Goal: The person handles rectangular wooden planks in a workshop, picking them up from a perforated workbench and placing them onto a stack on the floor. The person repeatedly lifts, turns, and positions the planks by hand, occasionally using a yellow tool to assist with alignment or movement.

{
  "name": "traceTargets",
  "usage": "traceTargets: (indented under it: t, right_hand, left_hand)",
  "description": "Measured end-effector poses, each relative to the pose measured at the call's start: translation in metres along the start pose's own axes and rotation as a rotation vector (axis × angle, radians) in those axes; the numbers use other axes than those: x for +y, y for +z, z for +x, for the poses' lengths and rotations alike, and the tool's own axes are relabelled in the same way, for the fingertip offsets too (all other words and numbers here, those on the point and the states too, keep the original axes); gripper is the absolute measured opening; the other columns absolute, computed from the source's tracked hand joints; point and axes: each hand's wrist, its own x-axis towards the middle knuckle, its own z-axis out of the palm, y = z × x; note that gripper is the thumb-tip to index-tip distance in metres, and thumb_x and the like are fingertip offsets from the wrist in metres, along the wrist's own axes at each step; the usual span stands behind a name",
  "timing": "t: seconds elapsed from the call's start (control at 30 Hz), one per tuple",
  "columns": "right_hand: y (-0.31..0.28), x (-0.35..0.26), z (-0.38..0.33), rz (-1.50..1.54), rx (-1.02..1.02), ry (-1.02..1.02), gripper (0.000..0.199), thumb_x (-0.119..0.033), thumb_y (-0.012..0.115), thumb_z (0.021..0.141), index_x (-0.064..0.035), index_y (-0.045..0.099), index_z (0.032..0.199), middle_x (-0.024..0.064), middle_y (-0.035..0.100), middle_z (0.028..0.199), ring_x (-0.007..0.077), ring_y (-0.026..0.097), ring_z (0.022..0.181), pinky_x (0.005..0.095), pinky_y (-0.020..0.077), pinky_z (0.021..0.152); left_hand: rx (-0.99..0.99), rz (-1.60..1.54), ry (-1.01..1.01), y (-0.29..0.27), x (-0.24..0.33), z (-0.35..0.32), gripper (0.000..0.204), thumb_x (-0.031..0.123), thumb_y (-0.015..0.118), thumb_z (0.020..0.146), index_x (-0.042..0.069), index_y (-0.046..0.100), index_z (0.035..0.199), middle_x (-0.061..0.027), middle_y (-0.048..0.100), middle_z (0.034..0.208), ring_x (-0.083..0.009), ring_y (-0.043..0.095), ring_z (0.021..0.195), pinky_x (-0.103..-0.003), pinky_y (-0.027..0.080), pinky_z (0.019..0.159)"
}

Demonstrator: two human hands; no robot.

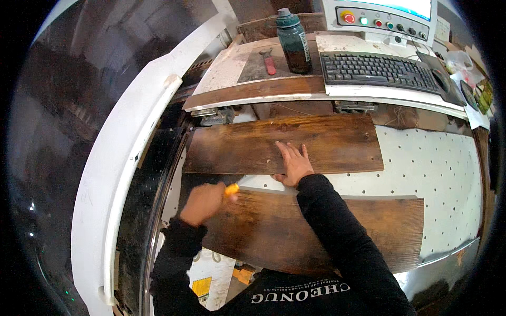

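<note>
The tabletop, white and perforated, lies under both grips and extends to their right. The near board sits below and to the right of the left grip, passing beneath the right sleeve. The far board lies flat under the right grip, reaching out on either side of it; long axis left to right, roughly parallel to the near board. The keyboard is beyond the right grip, to its right; the bottle stands upright straight beyond it.

The right grip is spread wide, fingertips on the far board by its near edge, holding nothing. The left grip is closed round the yellow tool.

Judgement on method: press down evenly with the right grip so the board cannot creep; use light, level strokes; keep the right thumb out of the tool's line.

The yellow tool juts from the right side of the left grip, long axis slanting right and slightly away, toward the right grip. Its tip is blurred; kind and contact cannot be told.
</note>
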Motion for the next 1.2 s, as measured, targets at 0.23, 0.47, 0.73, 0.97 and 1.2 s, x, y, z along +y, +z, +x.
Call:
traceTargets:
  t: [0.23,0.47,0.73,0.97,1.2]
  right_hand:
    - [0.003,0.006,-0.002,-0.125,-0.034,0.022,0.087,-0.053,0.057,0.078,-0.0044,0.022,0.142,0.0188,0.019,0.148,0.0331,0.014,0.138,0.0551,0.0073,0.109]
    - [0.023,0.016,0.001,-0.149,-0.035,-0.119,0.07,-0.058,0.045,0.081,-0.0226,0.032,0.14,0.0142,0.019,0.149,0.0355,0.012,0.138,0.0582,0.0051,0.108]
    - [0.03,0.012,0.005,-0.28,-0.119,-0.05,0.076,-0.06,0.037,0.085,-0.0153,0.021,0.144,0.0081,0.015,0.151,0.0294,0.012,0.139,0.0559,0.0038,0.11]
    - [0.012,0.003,-0.001,-0.254,-0.199,-0.029,0.083,-0.062,0.032,0.088,-0.0067,0.008,0.145,0.0131,0.004,0.152,0.0327,0.0,0.139,0.0477,0.0036,0.112]
    - [0.015,-0.005,-0.017,-0.243,-0.195,-0.079,0.066,-0.057,0.034,0.09,-0.0257,0.015,0.146,0.0123,0.002,0.152,0.0362,-0.001,0.139,0.0624,-0.0003,0.106]
  left_hand:
    - [-0.006,0.053,0.137,-0.047,0.047,0.046,0.049,0.051,0.051,0.086,0.003,0.057,0.091,-0.017,0.061,0.065,-0.0325,0.063,0.06,-0.043,0.048,0.053]
    - [-0.066,0.025,0.463,-0.065,0.148,0.067,0.046,0.052,0.053,0.085,0.006,0.055,0.084,-0.0174,0.058,0.058,-0.035,0.061,0.055,-0.043,0.048,0.052]
    - [-0.033,-0.061,0.446,-0.062,0.132,0.083,0.048,0.05,0.055,0.084,0.005,0.061,0.1,-0.0198,0.063,0.073,-0.0359,0.063,0.067,-0.045,0.049,0.06]
    - [-0.17,0.218,-0.181,-0.043,0.002,0.073,0.053,0.053,0.056,0.083,0.002,0.062,0.094,-0.0171,0.065,0.079,-0.0309,0.064,0.074,-0.044,0.049,0.064]
    - [-0.281,0.231,-0.647,-0.006,-0.11,0.021,0.043,0.045,0.058,0.083,0.004,0.068,0.091,-0.0141,0.067,0.09,-0.029,0.066,0.082,-0.042,0.051,0.069]
